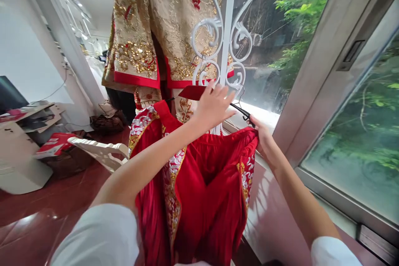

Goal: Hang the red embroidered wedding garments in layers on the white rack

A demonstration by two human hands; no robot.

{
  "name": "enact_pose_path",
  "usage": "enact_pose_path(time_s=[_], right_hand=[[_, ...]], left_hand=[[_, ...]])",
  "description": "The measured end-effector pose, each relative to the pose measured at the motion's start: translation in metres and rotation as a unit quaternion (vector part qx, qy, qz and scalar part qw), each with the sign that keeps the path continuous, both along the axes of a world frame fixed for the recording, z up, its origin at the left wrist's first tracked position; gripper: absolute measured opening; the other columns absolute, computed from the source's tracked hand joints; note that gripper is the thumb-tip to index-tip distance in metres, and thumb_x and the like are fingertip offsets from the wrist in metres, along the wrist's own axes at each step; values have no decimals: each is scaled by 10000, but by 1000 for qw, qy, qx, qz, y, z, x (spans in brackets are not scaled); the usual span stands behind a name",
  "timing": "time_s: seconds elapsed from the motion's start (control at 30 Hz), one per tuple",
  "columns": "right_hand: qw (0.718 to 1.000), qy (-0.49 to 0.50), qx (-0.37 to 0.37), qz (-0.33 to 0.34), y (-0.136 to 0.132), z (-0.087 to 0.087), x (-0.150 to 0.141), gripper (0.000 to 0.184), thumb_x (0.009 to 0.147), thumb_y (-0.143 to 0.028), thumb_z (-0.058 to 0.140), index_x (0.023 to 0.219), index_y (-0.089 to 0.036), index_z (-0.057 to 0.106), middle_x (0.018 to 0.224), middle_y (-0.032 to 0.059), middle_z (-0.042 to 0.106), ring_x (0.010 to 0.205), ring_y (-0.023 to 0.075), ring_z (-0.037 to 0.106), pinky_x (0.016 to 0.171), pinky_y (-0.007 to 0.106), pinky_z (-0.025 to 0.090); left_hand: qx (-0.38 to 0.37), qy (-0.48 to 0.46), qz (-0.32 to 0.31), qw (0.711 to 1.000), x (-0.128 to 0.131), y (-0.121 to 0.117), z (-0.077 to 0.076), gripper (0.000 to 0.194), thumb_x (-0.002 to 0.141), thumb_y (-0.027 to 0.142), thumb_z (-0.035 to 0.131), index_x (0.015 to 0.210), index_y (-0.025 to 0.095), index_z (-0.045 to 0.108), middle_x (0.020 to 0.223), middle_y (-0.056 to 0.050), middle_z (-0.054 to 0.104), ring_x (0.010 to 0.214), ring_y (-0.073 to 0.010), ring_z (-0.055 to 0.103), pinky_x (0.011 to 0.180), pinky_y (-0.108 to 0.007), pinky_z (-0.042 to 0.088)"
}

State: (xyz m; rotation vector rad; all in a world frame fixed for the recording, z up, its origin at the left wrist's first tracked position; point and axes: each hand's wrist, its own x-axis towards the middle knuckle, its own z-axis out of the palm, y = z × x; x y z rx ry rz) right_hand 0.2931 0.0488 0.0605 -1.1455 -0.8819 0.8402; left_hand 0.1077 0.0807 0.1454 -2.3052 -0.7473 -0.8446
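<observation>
A red skirt [202, 183] with silver and gold embroidered bands hangs in front of me from a black clip hanger [239, 110]. My right hand [263, 133] is closed on the hanger's right end, by the corner of the skirt's waistband. Over the middle of the hanger is my left hand [215, 104], its fingers spread apart. A flat red strip of cloth [190, 92] sticks out beside the left fingers; whether they touch it I cannot tell. The hanger's middle is hidden behind this hand.
Behind the skirt stands a white scrolled metal rack [229, 16], with a gold-sequined garment [137, 54] hanging at its left. A large window [352, 133] borders the right side. A cream chair [102, 151] and a white desk [18, 153] stand at left.
</observation>
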Motion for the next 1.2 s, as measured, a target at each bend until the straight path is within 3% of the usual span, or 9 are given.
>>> enact_pose_path(time_s=[0.1, 0.27, 0.43, 0.53, 0.67, 0.87, 1.0, 1.1, 1.2], right_hand=[[998, 46, -45, 23, -18, 11, 10, 346, 716, -520, 596, 798, -193, 523, 456, -36, 505, 366, 107, 474, 352, 194, 379], [978, -83, -33, 186, -55, 34, 36, 568, 508, -212, 800, 1035, -169, 592, 719, 3, 670, 624, 136, 622, 576, 214, 510], [992, -111, -56, 6, -56, 61, 44, 167, 575, -136, 722, 724, -108, 652, 546, 36, 629, 485, 145, 581, 446, 224, 474], [988, -124, 16, -92, -48, 86, 43, 63, 616, -134, 684, 665, -108, 655, 483, 23, 588, 435, 130, 539, 402, 218, 435], [950, -236, 117, -166, -42, 121, 49, 64, 583, -117, 713, 622, -107, 663, 473, -9, 560, 428, 66, 459, 369, 148, 339], [941, -294, 86, -142, -62, 145, 64, 148, 570, -144, 742, 702, -103, 690, 546, 20, 611, 495, 107, 518, 391, 177, 369], [929, -362, -47, -53, -87, 145, 56, 162, 543, -152, 762, 682, -117, 686, 551, 11, 605, 505, 127, 541, 401, 191, 383], [850, -485, -199, 45, -91, 146, 54, 127, 537, -163, 759, 554, -137, 635, 514, -1, 574, 485, 142, 542, 386, 204, 368], [735, -626, -260, -27, -78, 144, 64, 192, 546, -127, 722, 446, -157, 561, 439, -9, 516, 436, 125, 494, 378, 208, 319]], left_hand=[[-15, 20, -44, 999, 35, 25, -1, 426, 914, 436, 308, 876, 161, 630, 837, -81, 649, 870, -220, 551, 895, -404, 267], [-40, -4, -105, 994, 27, 21, 4, 505, 941, 359, 215, 672, 171, 598, 666, -34, 635, 637, -151, 507, 788, -367, 265], [-35, -1, -110, 993, 20, 13, 9, 497, 934, 388, 234, 678, 170, 600, 651, -36, 632, 633, -159, 515, 751, -357, 263], [-36, -7, -111, 993, 24, 15, 9, 479, 928, 370, 252, 705, 175, 627, 675, -44, 651, 661, -173, 544, 755, -361, 265], [-31, 4, -106, 994, 26, 17, 9, 504, 927, 389, 254, 676, 176, 636, 676, -55, 665, 653, -184, 566, 754, -366, 279], [-9, 8, -63, 998, 31, 22, 9, 455, 922, 437, 285, 847, 144, 626, 700, -92, 670, 665, -224, 596, 750, -367, 300], [-9, 7, -25, 1000, 37, 27, 6, 466, 911, 473, 306, 1018, 113, 581, 706, -106, 671, 667, -239, 607, 744, -362, 304], [-16, 16, -35, 999, 37, 29, 6, 402, 906, 451, 352, 1031, 165, 607, 740, -92, 687, 695, -232, 613, 753, -363, 302], [-46, 29, -77, 996, 32, 26, 9, 421, 915, 438, 340, 833, 188, 668, 754, -72, 695, 707, -215, 604, 762, -371, 303]])
